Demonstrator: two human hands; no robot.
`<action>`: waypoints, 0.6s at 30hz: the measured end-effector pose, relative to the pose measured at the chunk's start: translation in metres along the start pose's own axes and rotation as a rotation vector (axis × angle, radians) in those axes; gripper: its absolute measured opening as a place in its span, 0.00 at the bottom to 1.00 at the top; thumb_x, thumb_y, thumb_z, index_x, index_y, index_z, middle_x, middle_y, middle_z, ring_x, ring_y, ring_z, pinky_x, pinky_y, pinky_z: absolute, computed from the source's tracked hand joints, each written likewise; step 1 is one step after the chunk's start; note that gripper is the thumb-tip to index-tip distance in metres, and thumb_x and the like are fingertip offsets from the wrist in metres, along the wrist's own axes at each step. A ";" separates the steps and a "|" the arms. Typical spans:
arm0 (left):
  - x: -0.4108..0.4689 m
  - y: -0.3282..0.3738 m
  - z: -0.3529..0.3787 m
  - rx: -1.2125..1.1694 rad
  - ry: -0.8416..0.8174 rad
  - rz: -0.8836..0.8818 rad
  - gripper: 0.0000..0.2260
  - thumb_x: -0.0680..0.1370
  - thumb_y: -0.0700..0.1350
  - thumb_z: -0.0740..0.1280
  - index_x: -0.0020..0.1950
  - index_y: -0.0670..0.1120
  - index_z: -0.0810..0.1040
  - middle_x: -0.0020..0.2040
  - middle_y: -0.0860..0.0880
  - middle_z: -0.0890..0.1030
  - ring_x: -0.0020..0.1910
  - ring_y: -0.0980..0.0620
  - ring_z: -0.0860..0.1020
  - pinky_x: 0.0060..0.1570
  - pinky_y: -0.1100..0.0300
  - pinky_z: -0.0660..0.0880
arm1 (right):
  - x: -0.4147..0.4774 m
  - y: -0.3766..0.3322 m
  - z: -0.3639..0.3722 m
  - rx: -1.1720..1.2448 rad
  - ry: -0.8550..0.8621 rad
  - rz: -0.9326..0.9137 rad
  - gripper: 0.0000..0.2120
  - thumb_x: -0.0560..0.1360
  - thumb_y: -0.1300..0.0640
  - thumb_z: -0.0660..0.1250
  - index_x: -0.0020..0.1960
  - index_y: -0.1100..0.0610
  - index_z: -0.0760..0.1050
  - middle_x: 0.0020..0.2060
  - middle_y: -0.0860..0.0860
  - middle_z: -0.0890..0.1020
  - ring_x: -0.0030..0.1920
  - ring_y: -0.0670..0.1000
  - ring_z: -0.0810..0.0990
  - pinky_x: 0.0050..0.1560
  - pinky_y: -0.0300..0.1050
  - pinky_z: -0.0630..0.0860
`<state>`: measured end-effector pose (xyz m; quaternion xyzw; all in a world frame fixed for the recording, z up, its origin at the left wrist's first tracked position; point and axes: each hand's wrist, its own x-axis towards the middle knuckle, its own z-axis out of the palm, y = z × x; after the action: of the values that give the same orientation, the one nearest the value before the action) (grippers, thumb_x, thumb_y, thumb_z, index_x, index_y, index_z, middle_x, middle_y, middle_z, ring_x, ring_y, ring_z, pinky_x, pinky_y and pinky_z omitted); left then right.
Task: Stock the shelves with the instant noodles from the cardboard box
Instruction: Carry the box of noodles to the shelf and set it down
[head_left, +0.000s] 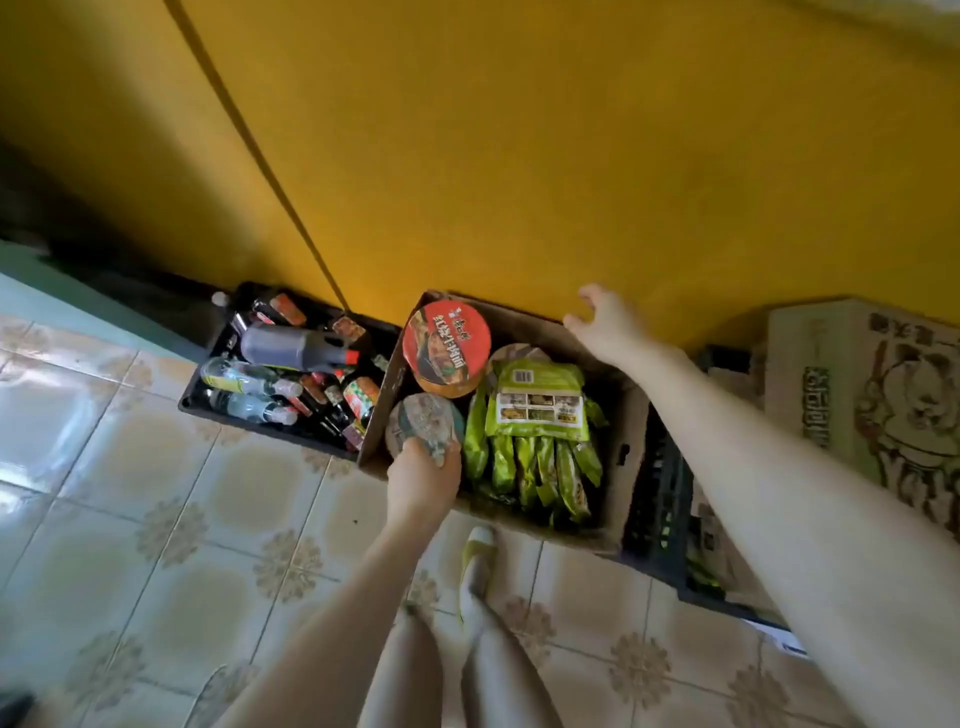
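Note:
An open cardboard box (621, 431) stands on the tiled floor against a yellow wall. Inside are a red-lidded noodle bowl (447, 345), a grey-green noodle bowl (423, 423) and several green noodle packets (537, 410) stacked on edge. My left hand (423, 480) grips the near side of the grey-green bowl at the box's near left corner. My right hand (605, 322) hovers above the box's far rim with its fingers spread and loosely bent, holding nothing.
A black crate (208, 384) of bottles and sauce jars lies left of the box. A printed carton (852, 384) stands at the right, a black crate (660, 499) beside the box. My feet (478, 561) are close to the box's near edge.

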<state>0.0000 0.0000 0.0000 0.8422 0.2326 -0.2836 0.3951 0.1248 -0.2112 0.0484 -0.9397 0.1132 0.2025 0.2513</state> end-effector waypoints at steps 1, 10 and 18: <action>0.004 -0.003 0.005 -0.010 0.001 -0.040 0.15 0.78 0.49 0.62 0.57 0.38 0.69 0.50 0.42 0.77 0.37 0.50 0.74 0.28 0.61 0.68 | 0.006 0.003 0.007 -0.008 -0.022 0.018 0.23 0.79 0.53 0.59 0.72 0.59 0.61 0.69 0.58 0.69 0.67 0.58 0.69 0.63 0.49 0.68; 0.048 -0.062 0.076 -0.105 0.081 -0.459 0.31 0.78 0.49 0.62 0.70 0.29 0.54 0.67 0.34 0.66 0.64 0.38 0.68 0.57 0.51 0.70 | 0.068 0.054 0.084 -0.074 -0.042 0.035 0.22 0.79 0.56 0.59 0.71 0.60 0.61 0.68 0.59 0.69 0.66 0.60 0.69 0.61 0.52 0.69; 0.078 -0.095 0.132 -0.592 0.173 -0.517 0.24 0.75 0.43 0.68 0.66 0.42 0.61 0.59 0.41 0.75 0.57 0.40 0.74 0.57 0.41 0.73 | 0.111 0.080 0.132 -0.229 0.150 -0.020 0.20 0.79 0.57 0.60 0.69 0.60 0.64 0.67 0.58 0.68 0.67 0.60 0.65 0.66 0.53 0.64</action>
<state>-0.0399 -0.0370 -0.1718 0.6265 0.5409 -0.2227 0.5151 0.1565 -0.2229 -0.1387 -0.9758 0.0987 0.1407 0.1352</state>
